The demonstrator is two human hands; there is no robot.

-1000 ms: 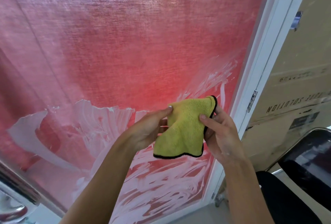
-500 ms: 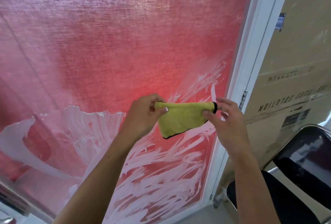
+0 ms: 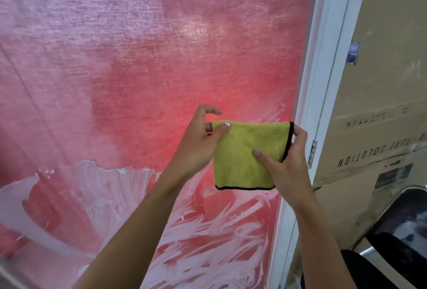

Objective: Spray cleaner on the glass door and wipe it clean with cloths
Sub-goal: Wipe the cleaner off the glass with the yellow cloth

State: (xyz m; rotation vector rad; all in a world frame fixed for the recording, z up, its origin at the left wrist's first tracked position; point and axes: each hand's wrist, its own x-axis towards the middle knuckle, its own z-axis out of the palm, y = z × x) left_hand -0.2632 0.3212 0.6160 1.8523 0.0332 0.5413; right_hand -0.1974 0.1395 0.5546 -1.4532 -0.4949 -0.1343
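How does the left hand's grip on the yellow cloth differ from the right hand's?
The left hand pinches the yellow cloth at its top left corner; the right hand holds its black-trimmed right edge. The left thumb sits at the top; the right thumb lies lower, across the cloth's face. Both hold it before the smeared glass door.

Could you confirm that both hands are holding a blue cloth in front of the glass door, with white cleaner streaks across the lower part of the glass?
Not quite: the cloth is yellow-green with a black edge, not blue, as the head view shows. The rest holds: the left hand and right hand both hold it in front of the glass door, whose lower part carries white cleaner streaks.
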